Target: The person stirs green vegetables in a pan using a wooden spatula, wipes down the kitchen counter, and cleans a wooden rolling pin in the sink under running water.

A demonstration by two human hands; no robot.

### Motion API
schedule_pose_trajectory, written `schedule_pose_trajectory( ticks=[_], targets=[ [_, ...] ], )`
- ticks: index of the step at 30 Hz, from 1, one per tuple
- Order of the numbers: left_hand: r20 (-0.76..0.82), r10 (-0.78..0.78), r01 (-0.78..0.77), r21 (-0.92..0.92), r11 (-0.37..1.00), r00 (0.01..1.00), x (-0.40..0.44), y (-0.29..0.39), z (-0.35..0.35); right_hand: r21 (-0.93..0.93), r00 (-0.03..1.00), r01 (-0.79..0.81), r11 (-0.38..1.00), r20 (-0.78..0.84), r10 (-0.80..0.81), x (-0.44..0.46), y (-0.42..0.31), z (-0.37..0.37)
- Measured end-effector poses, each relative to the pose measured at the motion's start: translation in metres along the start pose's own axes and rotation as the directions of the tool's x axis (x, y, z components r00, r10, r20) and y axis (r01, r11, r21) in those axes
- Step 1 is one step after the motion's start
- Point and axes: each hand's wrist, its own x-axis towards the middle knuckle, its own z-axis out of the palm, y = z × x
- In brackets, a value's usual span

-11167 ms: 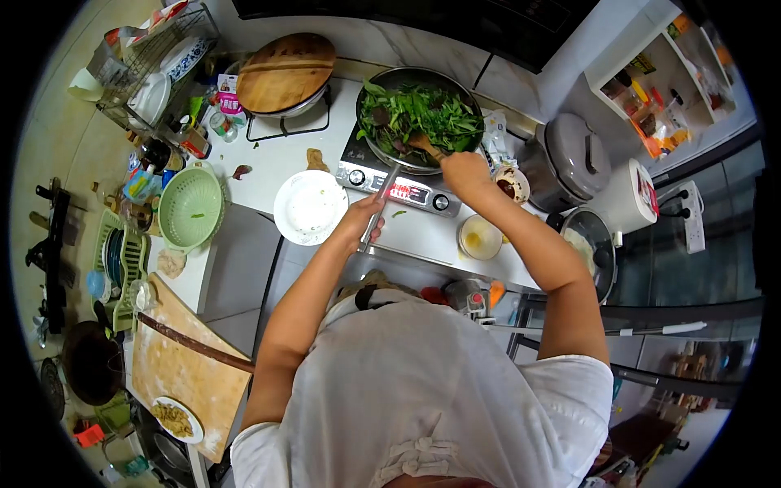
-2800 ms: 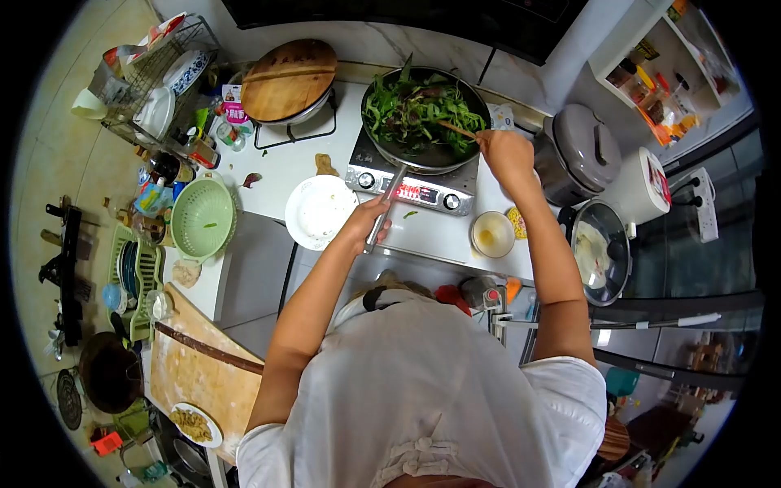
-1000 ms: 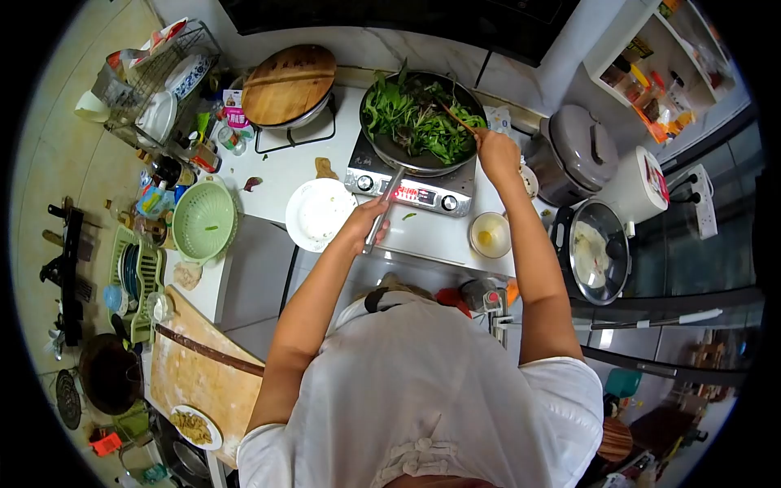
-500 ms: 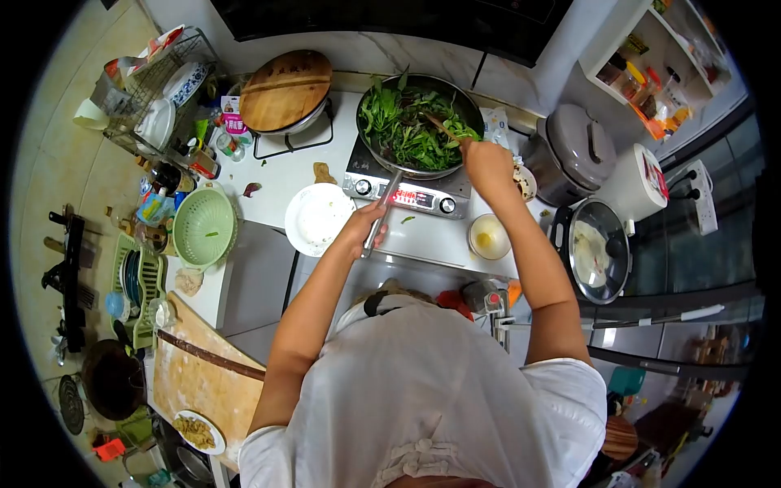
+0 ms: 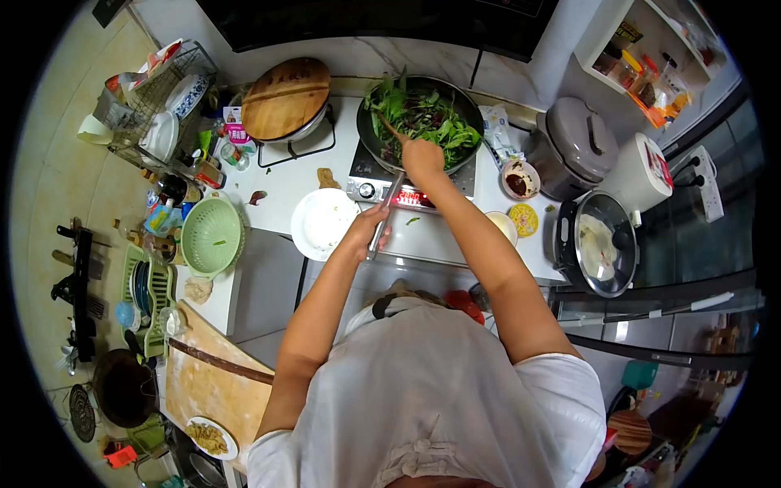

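Leafy greens (image 5: 443, 122) fill much of a dark pan (image 5: 472, 104), which sits on an induction cooker (image 5: 368, 189) with a lit red display. My left hand (image 5: 372, 233) is wrapped round the metal pan handle (image 5: 389, 207). Over the pan's near edge, my right hand (image 5: 423, 161) is closed on a wooden spatula (image 5: 388, 124) whose far part reaches into the greens at the left. A white plate (image 5: 324, 224) with small scraps lies left of the handle. Right of the cooker is a bowl with dark sauce (image 5: 521, 179). My right forearm partly hides a pale bowl (image 5: 502, 225).
A wooden lid (image 5: 286, 98) covers a pot at the back left. A green colander (image 5: 213, 236) and bottles stand further left, above a floured board (image 5: 213, 378). On the right are a grey cooker (image 5: 579, 146) and a glass-lidded pan (image 5: 602, 244).
My right hand has moved left across the pan's near side, taking the spatula to the left part of the greens. The sauce bowl shows more fully. My left hand stays on the handle.
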Motion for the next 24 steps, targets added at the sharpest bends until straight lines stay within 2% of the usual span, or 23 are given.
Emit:
schedule_pose_trajectory(
  ticks=[4,9,12,14,19,24],
  targets=[
    [0.004,-0.009,0.009,-0.022,1.0,1.0,-0.001,0.002,0.0,0.006,0.995,-0.105,0.995,0.005,0.105,0.004,0.023,-0.014],
    [0.009,-0.011,0.011,-0.027,1.0,1.0,0.002,-0.001,-0.002,0.021,0.956,-0.282,0.959,0.086,0.279,0.0,0.066,-0.022],
    [0.02,-0.008,0.008,-0.03,1.0,1.0,0.002,-0.002,-0.004,0.154,0.943,-0.333,0.93,0.074,0.325,-0.019,0.083,-0.039],
    [0.018,-0.013,0.013,-0.035,0.999,1.0,0.0,0.0,-0.002,0.141,0.935,-0.355,0.924,0.08,0.347,-0.03,0.094,-0.042],
    [0.019,-0.008,0.009,-0.036,0.999,1.0,-0.003,0.001,0.0,0.158,0.929,-0.369,0.916,0.026,0.37,-0.054,0.116,-0.042],
    [0.025,-0.01,0.011,-0.048,0.999,1.0,0.001,-0.002,-0.002,-0.038,0.968,-0.246,0.968,-0.05,0.244,-0.071,0.088,-0.081]
  ],
)
